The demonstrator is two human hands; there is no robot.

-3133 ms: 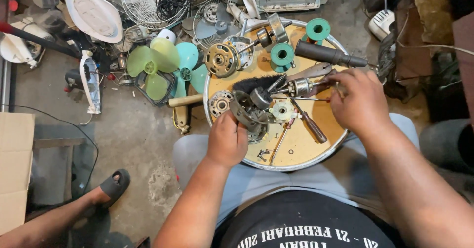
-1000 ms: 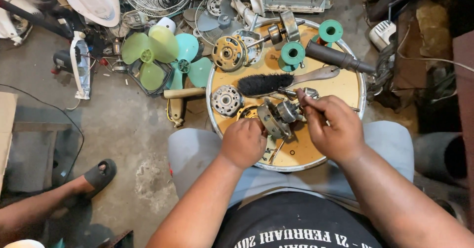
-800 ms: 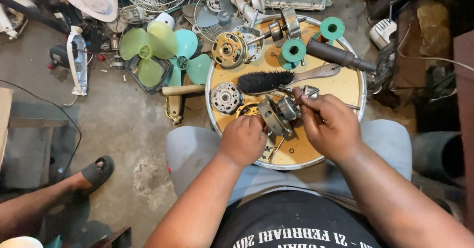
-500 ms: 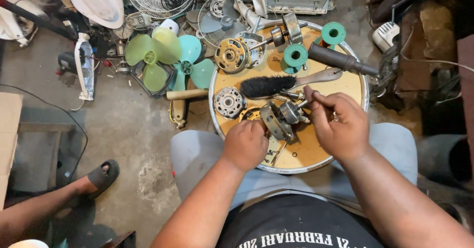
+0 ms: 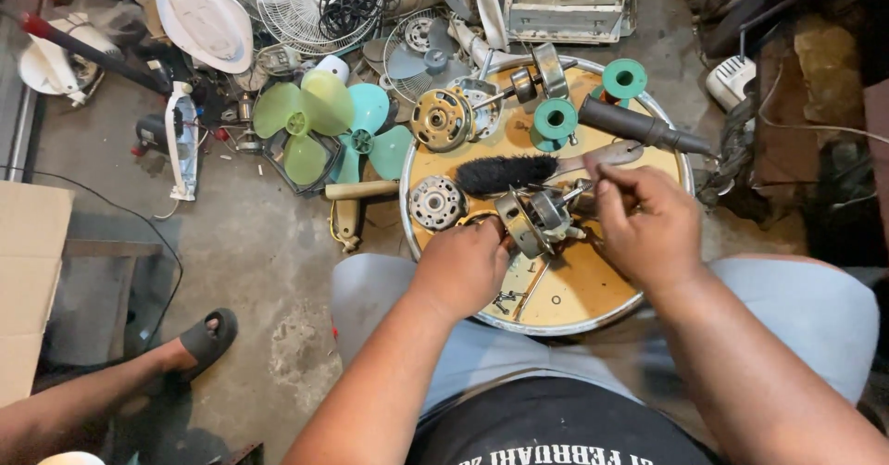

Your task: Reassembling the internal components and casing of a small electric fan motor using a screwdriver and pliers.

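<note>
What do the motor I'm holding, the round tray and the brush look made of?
Motor: bare grey metal, dull sheen, likely steel or aluminium. Round tray: shiny metal rim, yellowish worn, possibly painted face. Brush: black bristles, material unclear.

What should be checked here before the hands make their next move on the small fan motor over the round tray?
1. Left hand steadies the motor: ok.
2. Right hand pinches something thin at the motor's shaft end: cannot tell what.
3. Motor sits over the round tray, not past its rim: ok.
4. Black brush lies apart from the hands: ok.
5. Loose screws by the left wrist stay on the tray: ok.
</note>
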